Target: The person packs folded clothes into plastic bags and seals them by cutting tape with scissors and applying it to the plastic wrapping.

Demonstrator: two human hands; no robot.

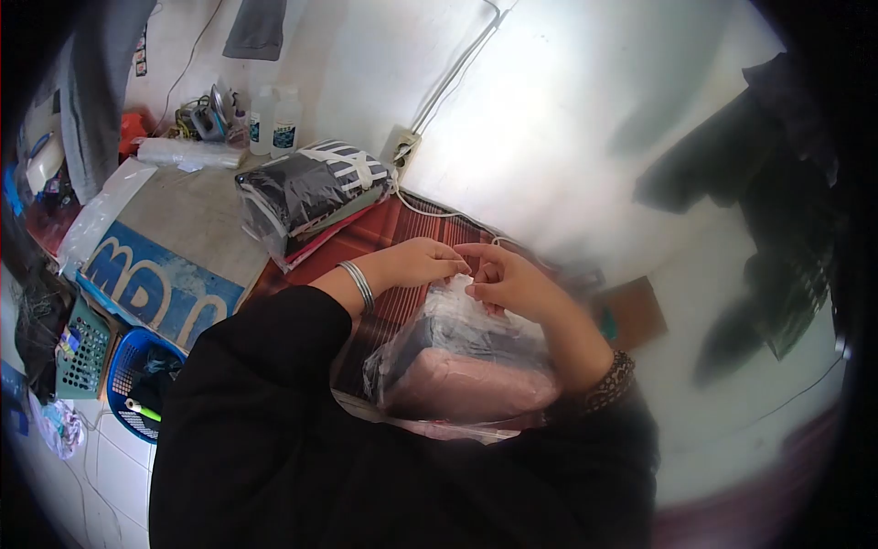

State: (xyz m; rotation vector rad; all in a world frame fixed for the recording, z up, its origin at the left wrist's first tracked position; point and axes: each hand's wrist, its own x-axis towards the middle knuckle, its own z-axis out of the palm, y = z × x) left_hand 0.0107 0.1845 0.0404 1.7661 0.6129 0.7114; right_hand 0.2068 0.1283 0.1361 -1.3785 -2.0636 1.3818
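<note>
A clear plastic bag (412, 334) sits before me on the red patterned cloth, packed with folded clothes. Pink folded cloth (476, 384) is at its near side, with darker grey-blue cloth (457, 339) behind. Both hands meet at the gathered top of the bag. My left hand (428, 263), with silver bangles at the wrist, is closed, its fingertips pinching the plastic. My right hand (508, 282) is closed too, thumb and fingers on the whitish bunched plastic. The exact grip between the fingertips is partly hidden.
Another plastic-wrapped bundle of dark and striped cloth (311, 188) lies to the left. Beyond it stand two white bottles (285, 123), an iron (212, 119) and a plastic roll (192, 153). Baskets, one blue (137, 366), are at lower left. A cable (439, 206) runs along the wall.
</note>
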